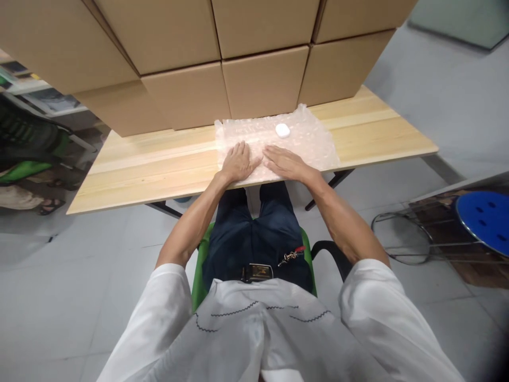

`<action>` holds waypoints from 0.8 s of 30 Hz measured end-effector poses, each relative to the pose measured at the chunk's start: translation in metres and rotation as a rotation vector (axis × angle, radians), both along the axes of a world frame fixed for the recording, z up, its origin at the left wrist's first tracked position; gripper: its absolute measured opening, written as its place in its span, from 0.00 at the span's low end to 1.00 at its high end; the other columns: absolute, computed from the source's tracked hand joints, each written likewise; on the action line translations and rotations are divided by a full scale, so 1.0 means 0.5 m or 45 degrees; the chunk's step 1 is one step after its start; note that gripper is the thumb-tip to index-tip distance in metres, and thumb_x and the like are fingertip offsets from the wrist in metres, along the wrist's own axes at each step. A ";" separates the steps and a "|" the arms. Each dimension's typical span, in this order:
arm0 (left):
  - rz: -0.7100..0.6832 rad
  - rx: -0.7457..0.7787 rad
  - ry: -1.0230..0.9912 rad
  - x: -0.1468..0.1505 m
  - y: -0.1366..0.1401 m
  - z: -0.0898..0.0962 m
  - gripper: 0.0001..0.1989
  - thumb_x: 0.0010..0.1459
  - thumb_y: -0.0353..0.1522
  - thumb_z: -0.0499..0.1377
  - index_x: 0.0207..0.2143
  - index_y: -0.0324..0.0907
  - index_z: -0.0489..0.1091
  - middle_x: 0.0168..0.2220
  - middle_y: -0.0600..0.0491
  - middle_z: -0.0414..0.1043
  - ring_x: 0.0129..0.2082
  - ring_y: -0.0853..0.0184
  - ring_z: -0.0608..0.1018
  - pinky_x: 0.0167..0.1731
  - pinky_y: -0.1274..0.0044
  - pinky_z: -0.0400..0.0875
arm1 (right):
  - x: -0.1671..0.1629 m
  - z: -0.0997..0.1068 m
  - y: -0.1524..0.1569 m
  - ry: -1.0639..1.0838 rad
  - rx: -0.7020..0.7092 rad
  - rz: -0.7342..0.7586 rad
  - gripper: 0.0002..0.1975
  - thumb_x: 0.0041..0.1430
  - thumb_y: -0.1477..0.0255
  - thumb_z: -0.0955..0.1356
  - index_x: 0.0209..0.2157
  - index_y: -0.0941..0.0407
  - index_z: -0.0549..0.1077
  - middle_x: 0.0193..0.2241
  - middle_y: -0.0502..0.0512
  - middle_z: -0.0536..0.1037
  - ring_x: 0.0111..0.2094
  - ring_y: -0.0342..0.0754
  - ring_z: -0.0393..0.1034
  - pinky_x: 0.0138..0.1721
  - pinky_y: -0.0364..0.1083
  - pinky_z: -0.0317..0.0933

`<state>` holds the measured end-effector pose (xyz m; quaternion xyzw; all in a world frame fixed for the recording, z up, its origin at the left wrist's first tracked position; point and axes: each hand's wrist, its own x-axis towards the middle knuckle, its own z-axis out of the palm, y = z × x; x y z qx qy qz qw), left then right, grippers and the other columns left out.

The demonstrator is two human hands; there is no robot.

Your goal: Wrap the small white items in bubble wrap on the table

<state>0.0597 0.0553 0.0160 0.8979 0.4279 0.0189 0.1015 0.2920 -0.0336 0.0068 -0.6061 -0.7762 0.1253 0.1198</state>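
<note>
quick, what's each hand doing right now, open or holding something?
Left hand: open, flat on the bubble wrap sheet, holding nothing.
Right hand: open, flat on the same sheet, holding nothing.

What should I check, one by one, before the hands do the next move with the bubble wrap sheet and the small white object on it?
1. Left hand lies flat on the bubble wrap sheet: ok.
2. Right hand lies flat on the sheet: ok.
3. Small white object rests on the sheet, apart from both hands: ok.
4. Sheet lies fully on the wooden table: not ok, its near edge reaches the table's front edge.
5. Cardboard boxes stand clear of the object: ok.
6. Sheet free of tears: cannot tell.
</note>
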 end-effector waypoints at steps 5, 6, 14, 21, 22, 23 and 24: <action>0.043 0.016 0.053 -0.036 0.003 0.007 0.55 0.89 0.60 0.51 0.94 0.23 0.54 0.97 0.25 0.47 0.99 0.36 0.53 0.98 0.52 0.48 | 0.090 -0.020 -0.071 -0.087 0.073 -0.212 0.41 0.91 0.57 0.59 0.90 0.67 0.69 0.92 0.72 0.66 0.95 0.67 0.59 0.96 0.68 0.53; 0.040 0.022 0.040 -0.042 0.005 0.005 0.55 0.88 0.60 0.51 0.94 0.23 0.54 0.97 0.24 0.47 0.99 0.36 0.54 0.98 0.51 0.48 | 0.104 -0.025 -0.077 -0.097 0.082 -0.255 0.41 0.91 0.57 0.59 0.90 0.66 0.70 0.92 0.72 0.66 0.94 0.69 0.60 0.95 0.70 0.55; 0.020 0.082 -0.009 -0.056 0.013 -0.014 0.52 0.87 0.57 0.54 0.93 0.25 0.58 0.95 0.23 0.52 0.98 0.32 0.58 0.96 0.45 0.53 | 0.112 -0.028 -0.057 -0.115 0.094 -0.384 0.38 0.89 0.59 0.62 0.86 0.66 0.75 0.89 0.75 0.72 0.92 0.72 0.66 0.93 0.73 0.61; -0.005 0.072 0.058 -0.083 0.042 -0.009 0.51 0.87 0.56 0.52 0.93 0.26 0.57 0.96 0.23 0.50 0.98 0.33 0.55 0.96 0.44 0.52 | -0.059 -0.013 0.009 -0.016 0.072 -0.057 0.39 0.90 0.60 0.59 0.90 0.64 0.70 0.93 0.67 0.65 0.95 0.65 0.58 0.97 0.66 0.52; -0.004 0.078 0.068 -0.089 0.049 -0.003 0.49 0.88 0.55 0.51 0.92 0.27 0.60 0.96 0.23 0.52 0.98 0.34 0.57 0.96 0.45 0.54 | -0.079 -0.008 0.018 -0.022 0.058 -0.061 0.39 0.91 0.60 0.59 0.91 0.62 0.69 0.93 0.65 0.64 0.96 0.64 0.56 0.97 0.66 0.51; 0.000 0.084 0.082 -0.091 0.055 0.003 0.46 0.89 0.54 0.50 0.90 0.29 0.63 0.95 0.24 0.56 0.97 0.35 0.60 0.95 0.46 0.55 | -0.096 -0.002 0.026 -0.041 0.032 -0.073 0.39 0.91 0.60 0.59 0.91 0.61 0.68 0.94 0.63 0.62 0.96 0.64 0.54 0.97 0.66 0.51; 0.008 0.089 0.089 -0.090 0.059 0.010 0.44 0.90 0.54 0.48 0.89 0.31 0.65 0.94 0.25 0.60 0.96 0.36 0.62 0.95 0.47 0.56 | -0.111 0.004 0.031 -0.066 0.013 -0.092 0.39 0.92 0.60 0.59 0.92 0.62 0.66 0.95 0.63 0.60 0.97 0.64 0.52 0.97 0.65 0.50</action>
